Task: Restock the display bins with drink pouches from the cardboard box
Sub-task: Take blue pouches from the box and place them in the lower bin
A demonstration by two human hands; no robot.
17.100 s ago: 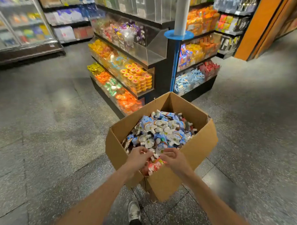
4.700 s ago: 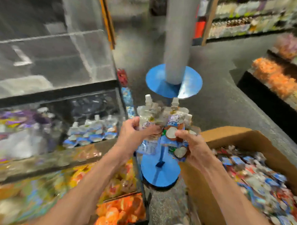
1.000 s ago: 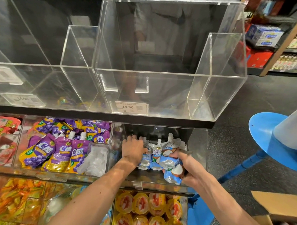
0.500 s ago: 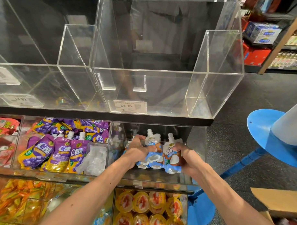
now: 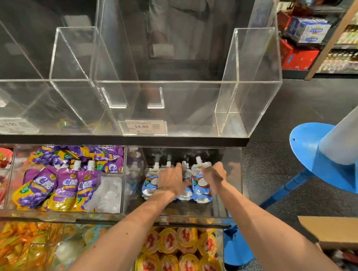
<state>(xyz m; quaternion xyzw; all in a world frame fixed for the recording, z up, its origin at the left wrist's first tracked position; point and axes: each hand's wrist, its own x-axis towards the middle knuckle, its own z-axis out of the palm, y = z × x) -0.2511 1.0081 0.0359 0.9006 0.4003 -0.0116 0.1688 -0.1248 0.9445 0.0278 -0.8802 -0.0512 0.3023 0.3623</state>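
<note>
Gently steady the drink pouches (image 5: 201, 179) standing in the right-hand clear bin (image 5: 191, 209), with left hand (image 5: 172, 180) pressing straight-fingered on the middle ones, right hand (image 5: 214, 175) curled round the rightmost. Square spouts upright before releasing.

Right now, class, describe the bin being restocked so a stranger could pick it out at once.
Find the black shelf under the empty clear bins. Directly below it, take the rightmost bin, beside the purple pouches. It alone holds upright blue-and-white pouches, with the left hand and right hand on them.
</note>
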